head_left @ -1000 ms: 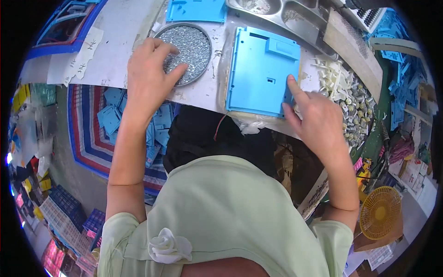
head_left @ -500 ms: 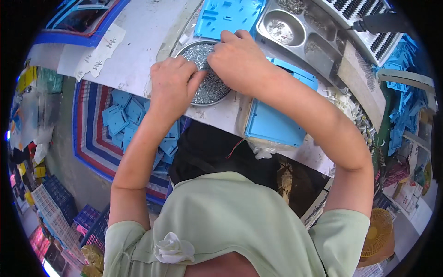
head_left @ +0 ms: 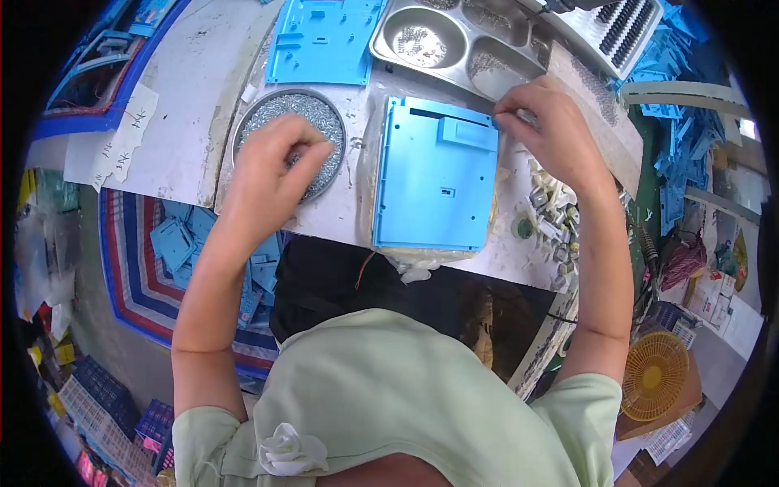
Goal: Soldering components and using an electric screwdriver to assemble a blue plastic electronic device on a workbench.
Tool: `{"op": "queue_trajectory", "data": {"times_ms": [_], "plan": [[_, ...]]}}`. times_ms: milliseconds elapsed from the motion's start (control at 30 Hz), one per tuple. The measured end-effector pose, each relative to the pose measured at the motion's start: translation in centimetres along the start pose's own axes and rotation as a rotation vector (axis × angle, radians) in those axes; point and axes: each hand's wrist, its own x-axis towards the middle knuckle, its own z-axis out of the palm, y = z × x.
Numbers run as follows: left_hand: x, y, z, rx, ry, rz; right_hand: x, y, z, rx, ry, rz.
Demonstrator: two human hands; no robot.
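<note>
One handwritten paper; right fingers near blue panel.

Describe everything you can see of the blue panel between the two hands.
The blue panel is nearly square and looks like plastic. It has a raised block at upper right, a long dark slot along the far edge, a small rectangular hole and several dots. It lies flat on a wrapped pad. The right hand is at its far right corner; contact is unclear.

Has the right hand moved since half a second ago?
Yes: rightward, from over the round metal dish to the blue plastic panel's upper-right corner, where the right hand is now.
</note>
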Motion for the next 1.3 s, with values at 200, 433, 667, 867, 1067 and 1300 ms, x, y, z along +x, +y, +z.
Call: {"op": "queue_trajectory", "data": {"times_ms": [200, 433, 667, 867, 1067, 1300], "plan": [[3.6, 1.2, 2.3, -0.008, -0.179, 0.014, 1.5, 0.1, 0.0, -0.091, -0.082, -0.101], [5.5, 1.3, 3.5, 0.359, -0.14, 0.297, 3.7, -0.6, -0.8, -0.09, -0.208, -0.141], [5.6, 2.0, 3.4, 0.45, -0.179, 0.27, 5.9, -5.0, -0.8, -0.07, -0.097, -0.23], [1.5, 2.0, 1.1, 0.298, -0.038, 0.216, 10.7, -8.7, 4.8, 0.034, -0.074, -0.575], [-5.0, 1.1, -1.4, 0.171, 0.028, -0.151, 12.7, -14.2, 10.6, -0.394, -0.223, -0.769], [-4.8, 2.6, 0.4, 0.001, 0.143, -0.058, 12.9, -14.4, 11.8, -0.356, -0.144, -0.739]]}}
